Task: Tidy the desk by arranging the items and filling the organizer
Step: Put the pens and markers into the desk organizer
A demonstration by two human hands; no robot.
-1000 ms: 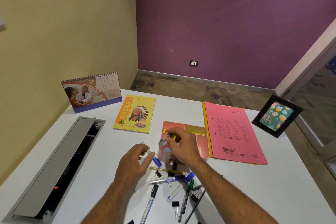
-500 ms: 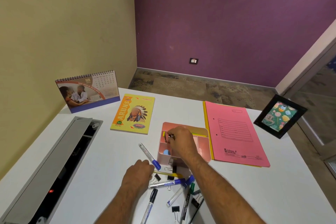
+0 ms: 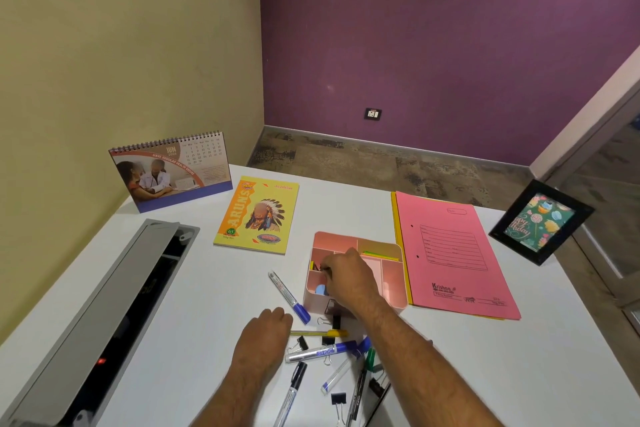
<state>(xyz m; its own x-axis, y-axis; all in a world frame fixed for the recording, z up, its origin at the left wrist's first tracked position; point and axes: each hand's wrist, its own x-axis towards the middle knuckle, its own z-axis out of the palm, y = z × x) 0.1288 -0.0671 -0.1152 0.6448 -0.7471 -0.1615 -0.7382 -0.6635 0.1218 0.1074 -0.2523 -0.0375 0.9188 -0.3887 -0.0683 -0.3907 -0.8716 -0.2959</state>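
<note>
The pink organizer (image 3: 393,282) stands mid-desk, with yellow slips in a back compartment. My right hand (image 3: 351,279) reaches into its left compartments and pinches a small dark binder clip (image 3: 323,269) at the fingertips. My left hand (image 3: 263,336) rests on the desk with loosely curled fingers, beside the tip of a yellow pen (image 3: 322,333). A blue-capped marker (image 3: 289,296) lies alone left of the organizer. In front lies a pile: a silver and blue marker (image 3: 318,352), a black marker (image 3: 294,388), a green pen (image 3: 369,366) and several black binder clips (image 3: 338,399).
A desk calendar (image 3: 173,172) stands at the back left and a yellow notebook (image 3: 258,215) lies beside it. A pink folder (image 3: 450,253) lies right of the organizer, with a black photo frame (image 3: 540,222) at the right edge. An open grey cable tray (image 3: 100,315) runs along the left side.
My left hand put down the blue-capped marker and dropped back to the pile. My right hand carried the clip from above the organizer down into its left compartments.
</note>
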